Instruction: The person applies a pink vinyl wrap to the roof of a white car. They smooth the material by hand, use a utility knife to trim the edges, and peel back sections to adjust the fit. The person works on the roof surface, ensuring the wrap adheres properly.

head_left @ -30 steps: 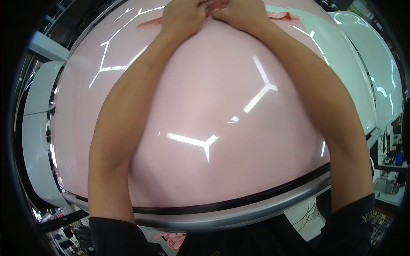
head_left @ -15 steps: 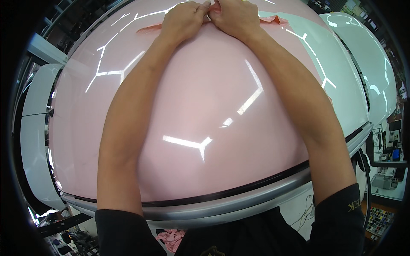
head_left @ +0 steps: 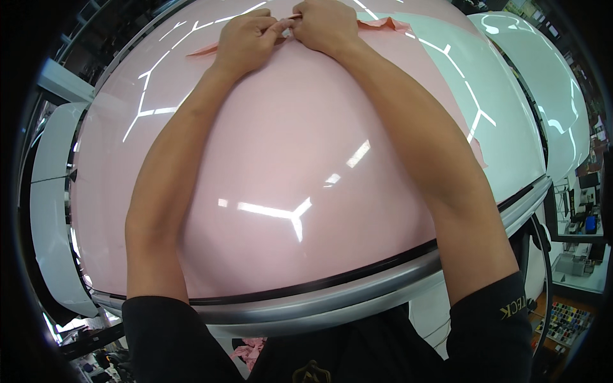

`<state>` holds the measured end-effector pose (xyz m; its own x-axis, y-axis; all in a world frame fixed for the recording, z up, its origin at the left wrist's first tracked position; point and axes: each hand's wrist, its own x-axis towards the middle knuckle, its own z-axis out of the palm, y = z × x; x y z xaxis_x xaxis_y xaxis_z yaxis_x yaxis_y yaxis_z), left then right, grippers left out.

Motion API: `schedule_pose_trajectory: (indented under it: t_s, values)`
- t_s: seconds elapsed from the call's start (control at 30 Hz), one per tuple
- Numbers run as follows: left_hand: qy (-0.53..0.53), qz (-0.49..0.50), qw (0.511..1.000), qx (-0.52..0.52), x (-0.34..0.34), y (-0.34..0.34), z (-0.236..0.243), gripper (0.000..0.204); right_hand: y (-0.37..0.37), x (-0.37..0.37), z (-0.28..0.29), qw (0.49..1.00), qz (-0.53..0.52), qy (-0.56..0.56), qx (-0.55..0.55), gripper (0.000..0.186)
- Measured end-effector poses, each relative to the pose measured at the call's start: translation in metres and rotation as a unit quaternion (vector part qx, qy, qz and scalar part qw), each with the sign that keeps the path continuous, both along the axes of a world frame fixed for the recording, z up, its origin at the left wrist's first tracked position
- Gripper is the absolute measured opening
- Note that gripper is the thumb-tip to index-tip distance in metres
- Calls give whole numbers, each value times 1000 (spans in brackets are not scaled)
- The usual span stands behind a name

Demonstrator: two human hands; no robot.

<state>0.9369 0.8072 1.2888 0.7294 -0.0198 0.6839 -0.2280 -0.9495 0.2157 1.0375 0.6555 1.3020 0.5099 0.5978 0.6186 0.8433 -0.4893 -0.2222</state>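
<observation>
Glossy pink film (head_left: pixel 287 147) covers most of a car roof, leaving a pale green strip of paint (head_left: pixel 504 137) bare on the right. At the far side of the roof, my left hand (head_left: pixel 246 42) is closed in a pinch on the film. My right hand (head_left: pixel 325 25) is closed beside it, gripping the same film, with only a small gap between the two. A raised flap of the film (head_left: pixel 387 24) sticks out to the right of my right hand. A thin folded ridge (head_left: pixel 203 50) shows left of my left hand. My fingertips are partly hidden.
A silver roof rail (head_left: pixel 332 307) with black trim runs along the near edge. Pale panels flank the roof, one at the left (head_left: pixel 54 204) and one at the right (head_left: pixel 539 83). Crumpled pink film (head_left: pixel 250 352) lies below the rail. A rack of small colourful items (head_left: pixel 565 323) stands lower right.
Both hands have shifted left, and the right flap has shifted left with them. My hands are slightly farther apart. The whole view has also moved a little.
</observation>
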Motion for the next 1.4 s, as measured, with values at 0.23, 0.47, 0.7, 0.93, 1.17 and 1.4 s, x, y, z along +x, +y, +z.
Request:
schedule_pose_trajectory:
  t_s: [0.23,0.47,0.7,0.93,1.17,1.4]
  values:
    - [14,-12,1000,2,-12,10,-1,23,8,1,-7,1000,6,-7,-5,20]
    - [55,30,992,-106,-6,10,9,40,-26,102,-20,986,-68,3,153,41]
    - [37,153,974,-161,2,12,2,47,-1,16,36,974,151,75,151,48]
    - [84,64,963,-250,2,10,-7,42,-32,42,-1,986,95,113,-77,36]
    - [64,125,964,-226,6,-5,0,35,-31,25,-21,992,103,67,12,21]
    - [88,222,955,-174,16,-13,1,38,-36,30,-29,991,118,-2,54,24]
